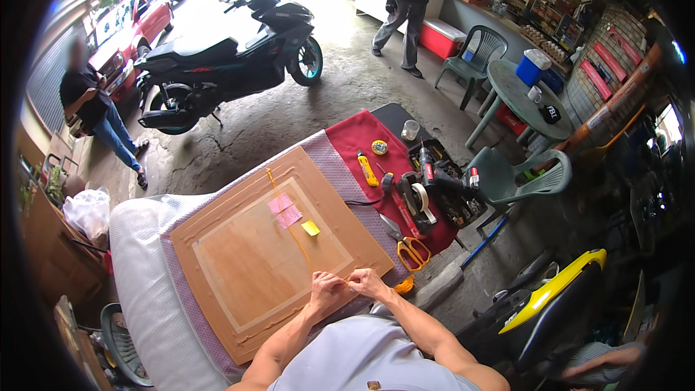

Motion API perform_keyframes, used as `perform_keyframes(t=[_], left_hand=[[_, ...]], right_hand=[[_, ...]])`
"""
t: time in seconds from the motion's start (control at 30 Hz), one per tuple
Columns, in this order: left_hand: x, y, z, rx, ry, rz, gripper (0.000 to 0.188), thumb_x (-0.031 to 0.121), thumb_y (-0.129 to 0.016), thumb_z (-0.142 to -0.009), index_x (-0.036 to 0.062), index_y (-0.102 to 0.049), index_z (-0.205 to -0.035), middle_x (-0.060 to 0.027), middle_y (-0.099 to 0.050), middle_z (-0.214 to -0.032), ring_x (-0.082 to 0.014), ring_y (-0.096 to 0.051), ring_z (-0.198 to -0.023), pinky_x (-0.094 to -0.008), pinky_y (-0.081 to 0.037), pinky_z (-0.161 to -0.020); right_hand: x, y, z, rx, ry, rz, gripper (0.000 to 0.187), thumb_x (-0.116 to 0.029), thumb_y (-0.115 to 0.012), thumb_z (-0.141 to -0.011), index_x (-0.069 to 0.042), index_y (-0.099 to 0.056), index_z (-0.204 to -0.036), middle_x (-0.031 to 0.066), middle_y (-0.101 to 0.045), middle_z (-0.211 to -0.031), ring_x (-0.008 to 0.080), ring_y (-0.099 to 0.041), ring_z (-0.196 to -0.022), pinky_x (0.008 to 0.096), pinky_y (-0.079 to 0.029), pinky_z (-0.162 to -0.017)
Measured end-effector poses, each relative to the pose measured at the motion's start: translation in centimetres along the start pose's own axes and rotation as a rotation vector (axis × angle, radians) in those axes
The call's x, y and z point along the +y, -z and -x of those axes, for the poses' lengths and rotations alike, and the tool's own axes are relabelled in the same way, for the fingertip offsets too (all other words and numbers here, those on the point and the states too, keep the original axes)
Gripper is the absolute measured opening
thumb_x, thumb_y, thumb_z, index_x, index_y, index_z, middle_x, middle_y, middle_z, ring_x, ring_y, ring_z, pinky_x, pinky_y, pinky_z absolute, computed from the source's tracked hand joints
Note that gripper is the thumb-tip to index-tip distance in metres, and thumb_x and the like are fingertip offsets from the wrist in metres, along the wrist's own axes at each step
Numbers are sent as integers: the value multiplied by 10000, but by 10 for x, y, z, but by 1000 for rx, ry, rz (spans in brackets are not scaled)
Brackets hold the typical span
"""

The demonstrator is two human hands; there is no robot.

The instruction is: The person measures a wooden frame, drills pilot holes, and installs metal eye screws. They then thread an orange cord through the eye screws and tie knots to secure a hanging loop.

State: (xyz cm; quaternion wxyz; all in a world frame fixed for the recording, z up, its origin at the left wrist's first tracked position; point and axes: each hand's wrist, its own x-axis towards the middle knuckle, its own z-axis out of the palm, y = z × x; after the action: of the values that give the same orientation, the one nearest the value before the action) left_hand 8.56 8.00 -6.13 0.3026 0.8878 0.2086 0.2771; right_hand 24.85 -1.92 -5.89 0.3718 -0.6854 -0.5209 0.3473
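Observation:
A large flat brown board (253, 253) with a paler taped rectangle lies on the table in front of me. An orange cord (298, 243) runs over it from the far edge toward my hands. Near the board's right-hand corner, my left hand (328, 289) pinches the cord. Beside it my right hand (369, 284) is also closed on the cord, a short span stretching between the two. Pink paper notes (284, 210) and a yellow note (310, 228) sit along the cord. An orange cord bundle (405, 286) rests just right of my right hand.
Orange-handled scissors (413, 254), a yellow utility knife (367, 169), a tape dispenser (421, 201) and a drill (428, 172) lie on the red cloth (347, 134). Bubble wrap (137, 268) covers the left side. Beyond stand a motorcycle (224, 58), green chairs (474, 61) and two people.

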Motion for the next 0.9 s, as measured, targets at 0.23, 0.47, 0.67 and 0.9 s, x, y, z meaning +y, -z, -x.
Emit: perform_keyframes(t=[0.23, 0.47, 0.67, 0.9], left_hand=[[-14, 24, -20, -320, -221, -25, 127, 172, -721, -663, 185, -685, -784, 36, -623, -719, -141, -598, -761, -321, -398, -755], [-31, 31, -42, -558, -424, -23, 97, 198, -712, -704, 194, -688, -798, 26, -620, -716, -141, -598, -742, -307, -419, -734], [-26, 28, -37, -409, -437, -101, 85, 178, -715, -720, 174, -686, -799, 35, -635, -734, -139, -591, -730, -317, -430, -767], [-7, 36, -33, -145, -450, -168, 97, 180, -718, -722, 171, -662, -800, 35, -631, -806, -146, -579, -826, -382, -387, -835]], right_hand=[[-9, 9, -18, -196, 212, 254, 162, -184, -612, -752, -68, -684, -838, 111, -647, -826, 277, -624, -841, 383, -494, -768], [-14, 9, -26, -311, 309, 288, 148, -159, -603, -775, -58, -681, -850, 111, -631, -831, 271, -593, -870, 365, -477, -803], [4, 12, -18, -283, 178, 151, 201, -137, -587, -813, -47, -702, -951, 148, -626, -871, 306, -595, -869, 377, -484, -795], [-13, 10, -20, -200, -82, -319, 192, -101, -635, -796, -33, -664, -973, 78, -666, -861, 173, -637, -769, 315, -523, -703]])
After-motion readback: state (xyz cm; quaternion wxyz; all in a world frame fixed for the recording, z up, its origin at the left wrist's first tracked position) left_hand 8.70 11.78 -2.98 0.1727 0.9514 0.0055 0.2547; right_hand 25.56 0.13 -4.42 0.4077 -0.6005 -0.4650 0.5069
